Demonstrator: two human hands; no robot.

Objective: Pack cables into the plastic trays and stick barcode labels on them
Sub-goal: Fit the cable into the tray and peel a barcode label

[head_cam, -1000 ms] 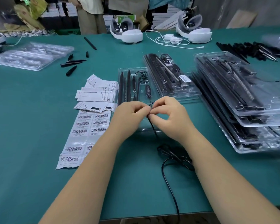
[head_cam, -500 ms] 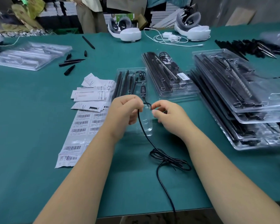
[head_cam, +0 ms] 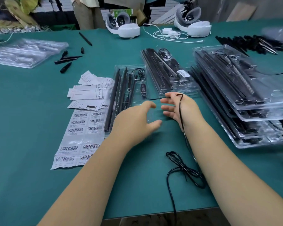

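A clear plastic tray lies in front of me, holding black rods, a small black controller and a coiled wire. My left hand hovers over the tray's near end with fingers spread and nothing in it. My right hand is just to its right, fingers straight and pointing left. A thin black cable lies draped over the back of that hand, runs down along the wrist and ends in a loose bundle on the green table. A sheet of barcode labels lies left of the tray.
Paper leaflets sit above the labels. A filled, labelled tray and a tall stack of filled trays stand at the right. Empty trays lie far left, headsets at the back. The table's front edge is near.
Both hands let go of the cable end they were pinching together and spread apart. The cable now lies across the back of my right hand.
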